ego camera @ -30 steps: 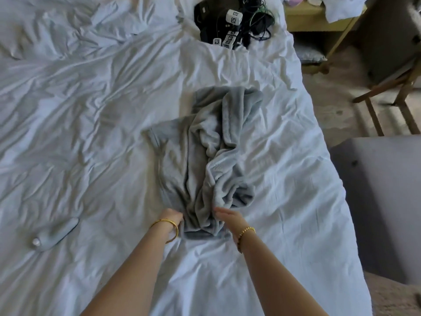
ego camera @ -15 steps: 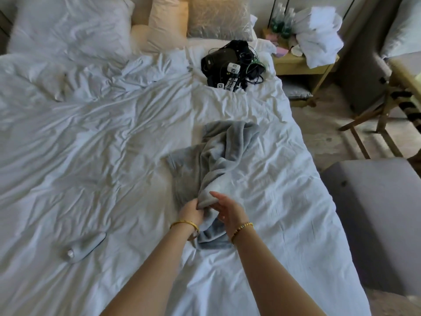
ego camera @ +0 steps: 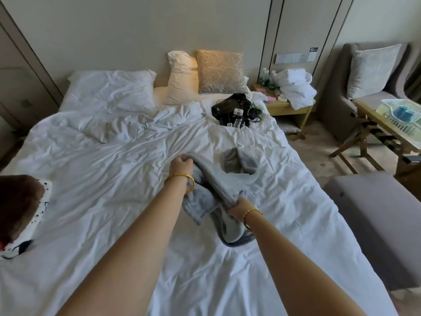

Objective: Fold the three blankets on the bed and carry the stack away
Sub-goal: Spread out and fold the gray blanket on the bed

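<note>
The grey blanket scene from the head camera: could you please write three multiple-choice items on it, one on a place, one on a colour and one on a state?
1. Where does the black gear with cables lie?
A. on the bed, near the pillows
B. on the floor
C. on the armchair

2. What colour is the blanket being handled?
A. red
B. grey
C. green

3. How is the blanket held?
A. by neither hand
B. by the left hand alone
C. by both hands

Answers: 1 A, it rests on the white sheet below the patterned cushion. 2 B, the cloth is plainly grey. 3 C, the left hand and the right hand each grip an edge.
</note>
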The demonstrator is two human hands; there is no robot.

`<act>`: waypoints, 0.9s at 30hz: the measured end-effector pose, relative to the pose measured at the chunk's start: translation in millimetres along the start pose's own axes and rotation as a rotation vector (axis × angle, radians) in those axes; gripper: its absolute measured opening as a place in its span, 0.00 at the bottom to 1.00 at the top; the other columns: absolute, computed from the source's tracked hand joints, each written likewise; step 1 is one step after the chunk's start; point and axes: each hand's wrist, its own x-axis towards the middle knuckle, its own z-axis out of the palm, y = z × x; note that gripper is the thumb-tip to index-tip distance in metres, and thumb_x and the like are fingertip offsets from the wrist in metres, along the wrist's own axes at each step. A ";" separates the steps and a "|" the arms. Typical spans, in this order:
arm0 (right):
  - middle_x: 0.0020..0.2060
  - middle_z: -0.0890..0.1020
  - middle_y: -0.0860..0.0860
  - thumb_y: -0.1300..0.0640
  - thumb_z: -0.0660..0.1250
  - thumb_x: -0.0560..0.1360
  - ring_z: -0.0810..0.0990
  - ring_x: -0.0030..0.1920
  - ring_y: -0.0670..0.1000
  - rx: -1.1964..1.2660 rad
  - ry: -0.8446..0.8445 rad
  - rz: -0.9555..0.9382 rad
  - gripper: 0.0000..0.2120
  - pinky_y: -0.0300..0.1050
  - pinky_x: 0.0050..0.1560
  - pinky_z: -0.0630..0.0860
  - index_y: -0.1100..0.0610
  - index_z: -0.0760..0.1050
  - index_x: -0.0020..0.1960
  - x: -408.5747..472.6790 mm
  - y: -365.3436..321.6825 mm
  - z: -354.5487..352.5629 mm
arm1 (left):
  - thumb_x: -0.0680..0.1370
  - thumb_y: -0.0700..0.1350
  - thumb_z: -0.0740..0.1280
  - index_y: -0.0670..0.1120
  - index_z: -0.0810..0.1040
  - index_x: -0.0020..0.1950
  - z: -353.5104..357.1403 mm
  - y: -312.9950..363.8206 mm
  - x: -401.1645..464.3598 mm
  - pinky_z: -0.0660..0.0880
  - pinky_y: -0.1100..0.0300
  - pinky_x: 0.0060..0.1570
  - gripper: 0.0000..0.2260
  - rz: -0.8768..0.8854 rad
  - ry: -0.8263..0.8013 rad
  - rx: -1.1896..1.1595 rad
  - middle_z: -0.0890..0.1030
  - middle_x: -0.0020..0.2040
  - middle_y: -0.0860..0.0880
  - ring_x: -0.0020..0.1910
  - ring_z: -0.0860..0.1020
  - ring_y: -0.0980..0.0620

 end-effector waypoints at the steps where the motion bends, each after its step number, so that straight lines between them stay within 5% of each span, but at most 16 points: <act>1: 0.46 0.75 0.56 0.57 0.63 0.75 0.73 0.45 0.53 -0.087 -0.015 0.011 0.09 0.48 0.51 0.73 0.59 0.70 0.53 -5.6 -2.1 -1.6 | 0.78 0.39 0.56 0.42 0.77 0.58 -14.4 -7.7 2.6 0.68 0.58 0.50 0.13 -0.050 0.046 -0.036 0.78 0.58 0.39 0.53 0.75 0.43; 5: 0.48 0.73 0.58 0.55 0.60 0.78 0.72 0.48 0.54 -0.311 0.007 0.049 0.17 0.46 0.51 0.70 0.64 0.70 0.63 -32.4 -15.7 2.3 | 0.78 0.39 0.58 0.38 0.75 0.61 -56.1 -59.6 1.5 0.70 0.54 0.59 0.14 -0.147 0.078 -0.013 0.77 0.61 0.37 0.60 0.74 0.40; 7: 0.56 0.76 0.62 0.58 0.57 0.79 0.74 0.56 0.57 -0.275 0.087 -0.049 0.17 0.47 0.58 0.69 0.65 0.69 0.66 -49.7 -36.3 3.6 | 0.76 0.40 0.65 0.38 0.72 0.64 -62.9 -80.6 -8.3 0.70 0.53 0.61 0.17 -0.048 -0.068 0.056 0.76 0.62 0.38 0.62 0.74 0.40; 10: 0.52 0.80 0.61 0.64 0.56 0.78 0.76 0.56 0.57 -0.088 0.177 -0.264 0.12 0.42 0.54 0.71 0.66 0.77 0.54 -72.6 -83.1 0.4 | 0.71 0.50 0.73 0.52 0.48 0.77 -57.4 -83.5 -25.2 0.70 0.57 0.57 0.43 0.066 -0.499 0.256 0.73 0.62 0.48 0.62 0.72 0.47; 12: 0.37 0.77 0.51 0.65 0.56 0.77 0.76 0.44 0.51 -0.004 0.142 -0.385 0.11 0.29 0.40 0.69 0.59 0.74 0.39 -92.3 -115.4 -2.3 | 0.70 0.53 0.71 0.59 0.51 0.74 -52.9 -75.7 -35.4 0.70 0.62 0.44 0.39 0.168 -0.588 0.423 0.77 0.52 0.50 0.50 0.75 0.51; 14: 0.29 0.74 0.46 0.67 0.58 0.76 0.73 0.33 0.45 0.311 0.123 -0.453 0.11 0.25 0.29 0.68 0.57 0.73 0.38 -109.3 -136.7 -4.7 | 0.74 0.53 0.65 0.55 0.71 0.56 -52.8 -68.0 -39.6 0.68 0.64 0.36 0.11 0.262 -0.510 0.507 0.79 0.45 0.48 0.42 0.76 0.52; 15: 0.27 0.75 0.49 0.69 0.57 0.76 0.74 0.31 0.46 0.521 0.113 -0.476 0.11 0.29 0.28 0.71 0.60 0.74 0.40 -115.3 -141.8 -6.4 | 0.77 0.53 0.61 0.52 0.74 0.49 -55.8 -67.6 -39.5 0.69 0.61 0.36 0.06 0.260 -0.475 0.482 0.81 0.45 0.47 0.43 0.77 0.49; 18: 0.34 0.76 0.57 0.67 0.54 0.79 0.78 0.34 0.53 0.987 0.090 -0.371 0.09 0.41 0.31 0.74 0.65 0.72 0.46 -115.5 -134.9 -10.4 | 0.80 0.49 0.55 0.44 0.76 0.56 -69.7 -79.5 -40.5 0.68 0.59 0.46 0.14 0.146 -0.371 0.271 0.80 0.52 0.43 0.47 0.76 0.47; 23: 0.53 0.79 0.63 0.62 0.59 0.78 0.77 0.52 0.58 0.653 0.021 -0.091 0.12 0.54 0.55 0.76 0.65 0.74 0.59 -97.3 -72.4 13.8 | 0.80 0.49 0.54 0.38 0.73 0.63 -82.7 -65.3 -38.0 0.71 0.50 0.61 0.20 -0.184 -0.102 -0.164 0.77 0.60 0.38 0.57 0.76 0.40; 27: 0.55 0.81 0.59 0.48 0.71 0.72 0.80 0.54 0.57 0.329 -0.152 -0.092 0.21 0.52 0.60 0.76 0.60 0.77 0.58 -99.7 -50.7 38.8 | 0.80 0.44 0.57 0.39 0.73 0.60 -79.7 -38.4 -32.0 0.72 0.50 0.60 0.13 -0.094 -0.103 -0.312 0.78 0.55 0.39 0.55 0.77 0.42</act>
